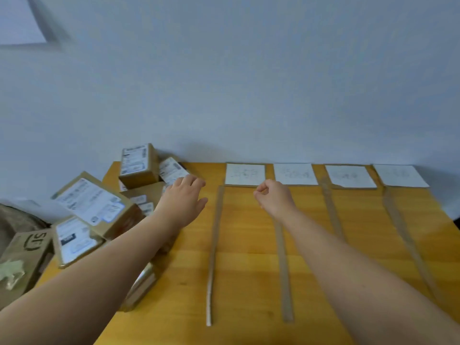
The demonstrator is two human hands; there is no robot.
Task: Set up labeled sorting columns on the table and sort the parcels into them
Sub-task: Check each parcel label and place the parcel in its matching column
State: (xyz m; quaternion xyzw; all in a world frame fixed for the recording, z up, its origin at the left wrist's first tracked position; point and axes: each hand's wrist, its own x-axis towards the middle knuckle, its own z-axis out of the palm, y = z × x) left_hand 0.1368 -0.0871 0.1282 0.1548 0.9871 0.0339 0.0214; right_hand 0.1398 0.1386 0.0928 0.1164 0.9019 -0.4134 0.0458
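Several brown cardboard parcels with white shipping labels are piled at the table's left; one small box (139, 165) stands on top at the back, a larger one (94, 205) lies tilted nearer me. My left hand (183, 199) hovers beside the pile, fingers spread, holding nothing. My right hand (273, 197) is over the first column, fingers curled shut with nothing visible in them. Several white label cards line the far edge, the leftmost one (245, 174) just beyond my right hand. Brown cardboard strips, such as the left strip (214, 252), divide the columns.
The wooden table (249, 282) stands against a pale wall. A brown box with "SF" printed on it (25, 257) sits at the far left, partly off the table. Another parcel (142, 285) lies under my left forearm.
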